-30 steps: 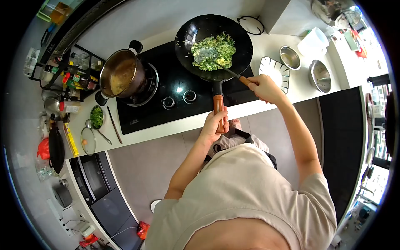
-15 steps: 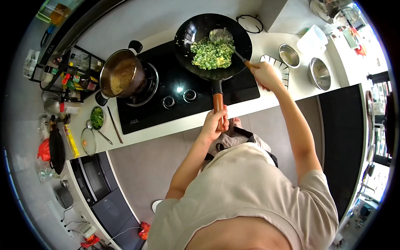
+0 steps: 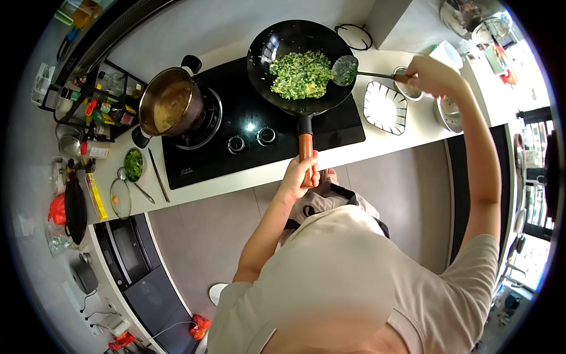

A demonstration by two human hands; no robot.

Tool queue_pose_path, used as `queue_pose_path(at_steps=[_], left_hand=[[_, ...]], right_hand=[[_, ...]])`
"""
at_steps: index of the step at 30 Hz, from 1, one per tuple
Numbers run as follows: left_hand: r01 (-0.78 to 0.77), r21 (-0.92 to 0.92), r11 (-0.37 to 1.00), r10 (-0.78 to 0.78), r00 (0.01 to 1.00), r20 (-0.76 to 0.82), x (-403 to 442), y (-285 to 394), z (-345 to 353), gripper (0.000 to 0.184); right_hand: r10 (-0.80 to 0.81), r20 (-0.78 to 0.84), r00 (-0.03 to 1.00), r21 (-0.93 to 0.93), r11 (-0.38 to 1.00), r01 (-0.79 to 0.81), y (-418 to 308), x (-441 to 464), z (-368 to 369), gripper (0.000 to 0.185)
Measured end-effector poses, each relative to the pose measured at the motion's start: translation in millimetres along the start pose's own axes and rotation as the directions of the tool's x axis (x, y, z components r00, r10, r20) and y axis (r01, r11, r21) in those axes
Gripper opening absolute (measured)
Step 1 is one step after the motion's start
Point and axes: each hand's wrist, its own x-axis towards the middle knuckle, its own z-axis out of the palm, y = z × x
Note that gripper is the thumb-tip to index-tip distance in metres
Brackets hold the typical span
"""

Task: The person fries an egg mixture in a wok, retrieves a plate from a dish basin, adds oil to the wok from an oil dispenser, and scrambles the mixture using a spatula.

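My left hand (image 3: 302,175) is wrapped round the brown handle of a black wok (image 3: 274,50) on the stove. Chopped green vegetables mixed with yellow bits (image 3: 301,75) lie heaped in the wok. Closed on the wooden end of a metal spatula (image 3: 344,70), my right hand (image 3: 435,76) is raised out over the right side of the counter. The spatula's broad head is at the wok's right inner wall, beside the food, with bits stuck to it. Below its shaft sits a white dish with dark stripes (image 3: 385,108).
A deep pot (image 3: 167,101) of brownish liquid stands on the left burner. Farther left are a bowl of chopped greens (image 3: 134,165), a chopstick-like rod (image 3: 158,175), a spoon (image 3: 139,187) and a glass lid (image 3: 121,199). Metal bowls (image 3: 449,114) stand at right, partly behind my arm.
My right hand has moved right and up, drawing the spatula from over the food to the wok's right wall. My left hand still holds the wok handle.
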Motion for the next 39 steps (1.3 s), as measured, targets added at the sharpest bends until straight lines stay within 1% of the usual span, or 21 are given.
queue_pose_path(at_steps=[3,5,8,9,10,11,12,13,14,15,16,18,20,21,22,23,24,28,32,36,39], left_hand=[[0.021,0.039,0.999,-0.021,1.000,0.001,-3.6,11.2,-7.5,0.025],[0.108,-0.003,0.994,-0.107,0.994,0.017,-8.1,15.5,-13.2,0.037],[0.087,0.115,0.990,-0.104,0.982,0.158,-14.8,23.5,-30.5,0.058],[0.099,0.235,0.967,-0.114,0.992,0.053,-13.2,29.4,-42.5,0.056],[0.037,0.456,0.889,0.068,0.975,-0.212,-35.7,57.6,-22.0,0.044],[-0.156,0.605,0.781,0.333,0.924,-0.191,-48.6,90.4,-21.5,0.037],[-0.303,0.737,0.604,0.562,0.818,-0.124,-60.5,129.6,-23.8,0.029],[-0.438,0.824,0.360,0.803,0.595,-0.035,-72.6,176.8,-22.2,0.019],[-0.495,0.826,0.268,0.923,0.377,-0.074,-97.1,224.6,9.0,0.018],[-0.418,0.909,0.008,0.989,0.138,0.055,-109.3,279.4,12.8,0.025],[-0.436,0.899,0.028,0.999,0.053,-0.006,-126.1,332.1,34.1,0.041],[-0.433,0.865,-0.255,0.965,-0.171,0.198,-140.2,440.5,62.7,0.045],[-0.236,0.910,-0.341,0.909,-0.330,0.255,-137.4,558.6,72.8,0.065],[-0.150,0.954,-0.261,0.892,-0.414,0.179,-137.3,607.7,76.1,0.076],[-0.242,0.961,-0.134,0.902,-0.432,0.016,-132.0,652.3,76.7,0.080],[-0.321,0.942,-0.096,0.957,-0.291,-0.002,-126.5,687.4,73.2,0.060],[-0.389,0.921,0.030,0.981,-0.166,-0.102,-124.7,714.5,69.7,0.072],[-0.762,0.640,0.096,0.989,0.000,-0.148,-104.5,763.3,61.2,0.039],[-0.829,0.558,-0.034,0.999,-0.012,0.044,-123.6,717.7,86.2,0.024],[-0.725,0.687,-0.042,0.998,-0.062,-0.004,-170.8,572.0,143.1,0.027],[-0.759,0.649,0.052,0.973,0.186,0.139,-202.6,507.9,144.9,0.031]], right_hand=[[-0.055,-0.051,0.997,-0.010,0.998,0.054,-1.8,6.5,-10.0,0.049],[-0.125,-0.127,0.984,-0.094,0.989,0.113,8.7,10.2,3.7,0.031],[-0.244,-0.242,0.939,0.001,0.968,0.252,44.5,41.7,51.3,0.032],[-0.228,-0.353,0.908,0.112,0.953,0.282,53.4,45.2,69.6,0.032],[-0.117,-0.205,0.972,0.332,0.926,0.181,36.9,28.8,63.6,0.032],[-0.108,-0.265,0.958,0.416,0.883,0.215,31.6,24.5,69.2,0.035],[-0.046,-0.210,0.977,0.478,0.867,0.144,20.0,13.6,66.9,0.035],[-0.027,-0.185,0.982,0.513,0.850,0.120,5.2,0.6,61.9,0.036],[-0.061,-0.237,0.970,0.566,0.802,0.189,18.4,9.6,83.3,0.038],[-0.046,-0.229,0.972,0.609,0.773,0.180,14.0,5.2,86.4,0.038],[-0.024,-0.216,0.976,0.651,0.742,0.163,7.7,-1.3,89.0,0.039],[0.026,-0.240,0.970,0.700,0.697,0.154,0.7,-5.3,102.5,0.036],[0.061,-0.253,0.965,0.763,0.626,0.161,-3.1,-5.4,121.5,0.034],[0.078,-0.239,0.968,0.792,0.592,0.148,-7.5,-7.3,126.6,0.034],[0.095,-0.222,0.970,0.820,0.557,0.133,-12.3,-11.1,132.3,0.035],[0.124,-0.226,0.966,0.839,0.529,0.128,-15.2,-12.8,139.7,0.035],[0.161,-0.203,0.966,0.836,0.543,0.085,-22.7,-20.1,137.3,0.036],[0.191,-0.171,0.967,0.864,0.501,0.054,-26.9,-32.8,150.9,0.034],[0.196,-0.208,0.958,0.848,0.524,0.077,-3.3,-28.0,181.1,0.034],[0.220,-0.164,0.961,0.887,0.460,0.046,-2.8,-35.6,164.1,0.034],[0.180,-0.146,0.973,0.925,0.372,0.070,4.9,-30.5,160.4,0.031]])
